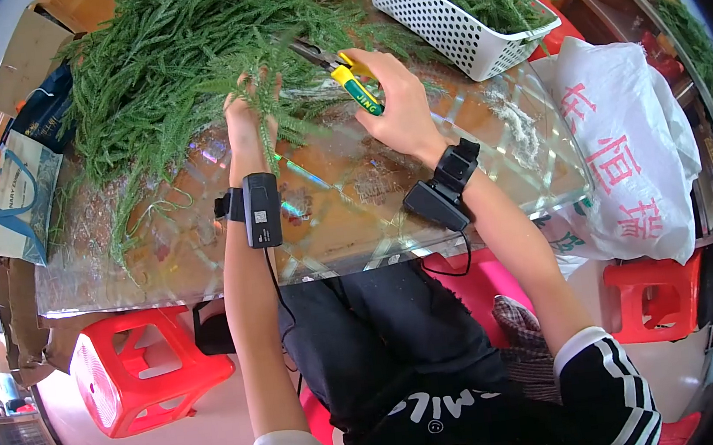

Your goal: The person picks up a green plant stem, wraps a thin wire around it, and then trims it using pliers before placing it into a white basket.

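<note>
My right hand (pixel 400 99) is wrapped round a pair of pliers (pixel 355 87) with yellow and green handles. Their dark jaws point up and left, close to a green artificial-looking sprig (pixel 270 78). That sprig is in my left hand (pixel 249 116), whose fingers are partly covered by the foliage. Just beyond my hands a large heap of similar green sprigs (pixel 179 58) spreads over the far left of the table (pixel 329 217). Whether the jaws touch the sprig cannot be made out.
A white perforated basket (pixel 478 55) of sprigs stands at the back right. Beside it a white plastic sack (pixel 621 148) hangs over the table's right edge. Paper bags (pixel 24 199) stand at the left. Red stools (pixel 145 370) are below the table.
</note>
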Tool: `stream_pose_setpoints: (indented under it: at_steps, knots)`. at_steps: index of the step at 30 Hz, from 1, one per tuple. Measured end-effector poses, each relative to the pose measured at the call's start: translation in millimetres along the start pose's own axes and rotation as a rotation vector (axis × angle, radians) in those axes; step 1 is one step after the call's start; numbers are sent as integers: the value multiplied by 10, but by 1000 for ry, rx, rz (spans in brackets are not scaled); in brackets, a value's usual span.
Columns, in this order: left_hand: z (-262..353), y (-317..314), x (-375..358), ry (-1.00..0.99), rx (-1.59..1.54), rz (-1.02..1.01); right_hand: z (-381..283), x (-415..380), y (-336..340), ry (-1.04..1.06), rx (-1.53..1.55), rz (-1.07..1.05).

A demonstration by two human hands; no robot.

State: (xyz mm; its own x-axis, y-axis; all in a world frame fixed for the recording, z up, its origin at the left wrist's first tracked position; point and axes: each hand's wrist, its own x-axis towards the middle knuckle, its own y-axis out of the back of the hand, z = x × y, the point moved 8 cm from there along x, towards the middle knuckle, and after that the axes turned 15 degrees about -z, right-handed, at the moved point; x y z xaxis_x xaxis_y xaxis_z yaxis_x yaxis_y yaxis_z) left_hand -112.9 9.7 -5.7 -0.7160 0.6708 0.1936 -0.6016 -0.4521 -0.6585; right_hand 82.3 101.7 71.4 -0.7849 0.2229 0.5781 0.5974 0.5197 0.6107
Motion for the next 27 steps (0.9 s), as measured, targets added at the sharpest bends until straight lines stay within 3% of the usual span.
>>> stream_pose_setpoints:
  at_steps: [3,7,11,15,19,22,27]
  knots:
    - [29,-10,53,-83,-141,-101,4,2,-6,-1,-5,-3]
    - [48,-4,51,-43,-44,-126,-32,-4,-8,60,-85,18]
    - [71,-133,1,-1,277,-149,-6,-2,3,20,-54,11]
    - [90,-387,-28,-114,259,-359,-62,3,51,78,-64,56]
    - [78,-349,-49,10,357,-346,-148,33,25,138,-146,-4]
    - [-8,-242,48,56,464,-463,-168,22,18,117,-247,-15]
    - [33,-316,-146,123,349,-317,-135,31,40,97,-328,-20]
